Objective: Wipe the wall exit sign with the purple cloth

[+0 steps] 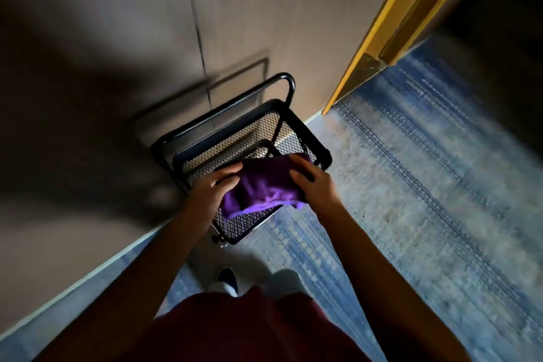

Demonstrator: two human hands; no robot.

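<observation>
A purple cloth [260, 188] is stretched between both my hands above a black mesh cart. My left hand [213, 189] grips its left end, fingers curled over the top edge. My right hand [313, 182] grips its right end. The cloth sags in the middle and hangs over the cart's top basket. No exit sign shows in this view; only the lower part of the beige wall [235, 23] is in sight.
The black mesh cart [317, 144] with a tubular handle [289, 79] stands against the wall. A yellow door frame [382, 35] runs up on the right. Blue patterned carpet [426, 185] covers the floor. My shoes [227, 281] are below the cart.
</observation>
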